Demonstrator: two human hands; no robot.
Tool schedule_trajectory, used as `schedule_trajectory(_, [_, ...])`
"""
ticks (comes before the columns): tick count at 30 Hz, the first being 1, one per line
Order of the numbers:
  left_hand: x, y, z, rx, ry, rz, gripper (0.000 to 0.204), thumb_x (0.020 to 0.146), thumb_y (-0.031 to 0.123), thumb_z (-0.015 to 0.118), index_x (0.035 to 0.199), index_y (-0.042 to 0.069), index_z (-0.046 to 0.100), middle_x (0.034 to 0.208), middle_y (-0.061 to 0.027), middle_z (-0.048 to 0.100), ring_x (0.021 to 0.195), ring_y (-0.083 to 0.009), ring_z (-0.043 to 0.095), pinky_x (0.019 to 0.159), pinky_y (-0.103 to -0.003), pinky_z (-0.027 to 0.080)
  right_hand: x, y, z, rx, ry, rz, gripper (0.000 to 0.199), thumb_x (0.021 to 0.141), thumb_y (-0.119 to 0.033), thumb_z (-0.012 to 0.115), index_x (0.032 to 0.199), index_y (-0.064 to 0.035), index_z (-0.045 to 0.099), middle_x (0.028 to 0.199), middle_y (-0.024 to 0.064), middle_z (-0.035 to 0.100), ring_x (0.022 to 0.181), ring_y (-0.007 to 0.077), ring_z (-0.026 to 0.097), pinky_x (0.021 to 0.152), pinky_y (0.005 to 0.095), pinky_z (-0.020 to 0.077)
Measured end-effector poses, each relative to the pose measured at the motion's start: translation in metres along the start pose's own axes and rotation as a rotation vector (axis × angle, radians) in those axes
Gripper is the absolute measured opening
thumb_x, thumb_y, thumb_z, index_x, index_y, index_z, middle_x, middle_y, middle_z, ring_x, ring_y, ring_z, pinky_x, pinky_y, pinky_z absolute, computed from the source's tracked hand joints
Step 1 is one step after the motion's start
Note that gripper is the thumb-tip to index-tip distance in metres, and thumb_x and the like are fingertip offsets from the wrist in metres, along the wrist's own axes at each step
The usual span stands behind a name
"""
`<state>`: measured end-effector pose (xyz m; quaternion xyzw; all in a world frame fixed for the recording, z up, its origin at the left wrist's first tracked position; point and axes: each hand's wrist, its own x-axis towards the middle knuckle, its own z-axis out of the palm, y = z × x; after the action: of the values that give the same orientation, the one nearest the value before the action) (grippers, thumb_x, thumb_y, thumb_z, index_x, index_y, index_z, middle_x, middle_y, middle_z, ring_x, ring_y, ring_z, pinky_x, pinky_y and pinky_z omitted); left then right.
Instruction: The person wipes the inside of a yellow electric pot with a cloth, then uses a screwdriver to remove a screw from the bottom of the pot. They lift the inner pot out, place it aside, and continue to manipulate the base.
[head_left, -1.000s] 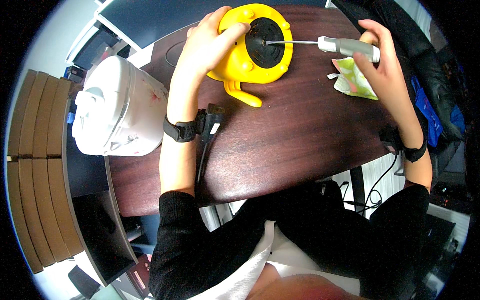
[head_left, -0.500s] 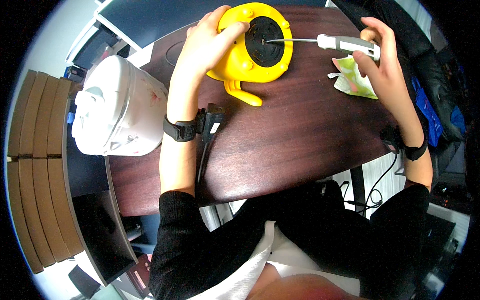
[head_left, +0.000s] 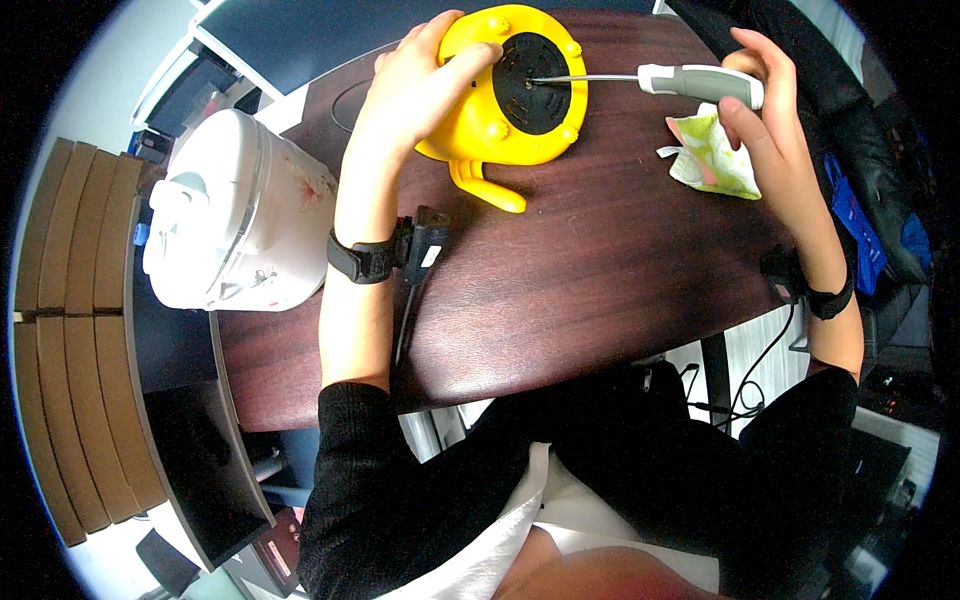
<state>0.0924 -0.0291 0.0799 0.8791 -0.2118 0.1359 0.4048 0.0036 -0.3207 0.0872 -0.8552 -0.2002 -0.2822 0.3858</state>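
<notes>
A small flat packet (head_left: 712, 155), white with green and yellow print, lies on the dark wooden table (head_left: 600, 270) just beside the person's right hand (head_left: 765, 130). A small white label (head_left: 428, 256) sits on a black plug (head_left: 422, 240) near the left wrist.

A white rice cooker (head_left: 228, 228) stands at the left end of the dark wooden bench (head_left: 600, 270). A green patterned pouch (head_left: 712, 158) lies near the right edge.
</notes>
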Motion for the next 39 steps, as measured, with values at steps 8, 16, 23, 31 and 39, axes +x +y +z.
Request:
schedule_trajectory(8, [-0.001,0.005,-0.002,-0.079,-0.024,-0.061,0.065,0.084,0.036,0.059,0.133,-0.004,0.046,0.118,-0.0241,0.061,0.107,-0.0301,0.061,0.095,-0.036,0.046,-0.002,-0.001,-0.004,0.05,-0.065,0.051,0.041,0.098,-0.022,0.049,0.135,-0.0052,0.039,0.092,0.0009,0.05,0.066,0.0064,0.046,0.059,0.0218,0.0409])
schedule_trajectory(16, [0.002,-0.028,0.008,0.055,0.067,0.065,0.071,0.078,0.056,0.057,0.129,0.008,0.055,0.12,-0.0205,0.06,0.113,-0.0363,0.057,0.102,-0.043,0.04,0.006,0.007,-0.019,-0.269,-0.238,0.122,0.042,0.096,-0.016,0.053,0.134,-0.0058,0.039,0.093,0.0002,0.051,0.081,0.0088,0.051,0.072,0.0218,0.0419])
schedule_trajectory(23, [-0.003,0.015,-0.005,-0.089,-0.045,-0.056,0.066,0.084,0.037,0.059,0.133,-0.005,0.045,0.119,-0.0243,0.061,0.108,-0.0309,0.061,0.096,-0.036,0.046,0.004,-0.001,-0.01,-0.23,-0.047,-0.053,0.043,0.094,-0.017,0.058,0.132,-0.0046,0.042,0.089,0.0009,0.053,0.089,0.0112,0.055,0.08,0.0243,0.0442])
schedule_trajectory(31, [-0.002,0.006,-0.004,-0.102,-0.042,-0.065,0.066,0.084,0.036,0.059,0.133,-0.005,0.045,0.119,-0.0248,0.061,0.109,-0.0316,0.061,0.096,-0.037,0.046,0.001,-0.016,0.001,-0.112,-0.001,-0.106,0.043,0.089,-0.01,0.064,0.128,-0.0048,0.048,0.086,-0.0005,0.057,0.084,0.0083,0.055,0.074,0.0211,0.0431])
schedule_trajectory(39, [-0.001,0.001,-0.001,-0.076,-0.008,-0.008,0.064,0.084,0.035,0.059,0.133,-0.005,0.045,0.117,-0.0245,0.062,0.107,-0.0304,0.062,0.095,-0.035,0.047,0.003,-0.001,-0.014,-0.167,-0.175,-0.041,0.042,0.088,-0.013,0.067,0.125,-0.0073,0.05,0.089,-0.0016,0.052,0.084,0.0069,0.051,0.072,0.0216,0.0433])
